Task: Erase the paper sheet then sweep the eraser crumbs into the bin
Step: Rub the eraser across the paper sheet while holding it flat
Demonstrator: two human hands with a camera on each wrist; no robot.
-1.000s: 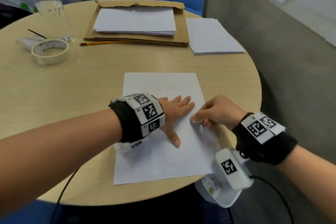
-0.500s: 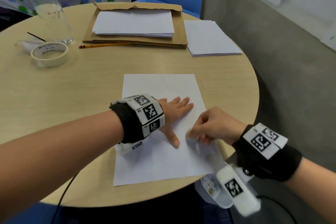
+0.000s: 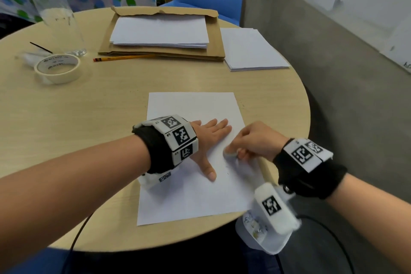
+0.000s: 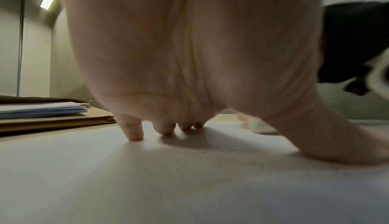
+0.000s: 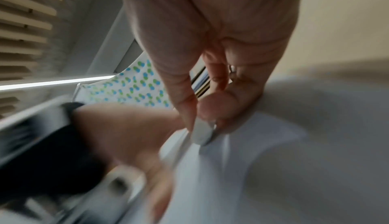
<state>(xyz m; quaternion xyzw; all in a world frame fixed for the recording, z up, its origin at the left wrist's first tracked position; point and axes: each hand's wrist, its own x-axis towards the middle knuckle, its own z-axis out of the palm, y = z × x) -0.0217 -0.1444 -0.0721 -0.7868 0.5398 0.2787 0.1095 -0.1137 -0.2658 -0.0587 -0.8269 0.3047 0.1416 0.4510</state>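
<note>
A: While the round, pale wood-grain table [image 3: 93,131] fills most of the head view, what lies at its near edge?

B: A single white paper sheet [image 3: 195,198], flat on the wood, its near right corner just over a small white plastic bin [image 3: 255,238] that sits below the table's rim.

A: And beyond the sheet?

B: A torn brown cardboard envelope [image 3: 215,51] carrying a stack of white paper [image 3: 160,31]; a second white stack [image 3: 249,51] lies just right of the envelope, and a yellow pencil [image 3: 124,58] runs along the envelope's near edge. Far left of the sheet sit a clear plastic bottle [image 3: 60,15] and a cream roll of masking tape [image 3: 58,68].

A: The hands?

B: The left hand [image 3: 209,140] lies flat on the sheet, fingers straight and spread, thumb pointing toward the near edge; the left wrist view shows the fingertips [image 4: 134,134] pressed to the paper. The right hand [image 3: 255,142], just beside it at the sheet's right edge, is curled, thumb and fingertips pinching a small white eraser [image 5: 203,132] whose lower end touches the paper. The right wrist view is blurred.

A: Crumbs?

B: A few faint specks show on the sheet near the eraser; too small to say more.
</note>
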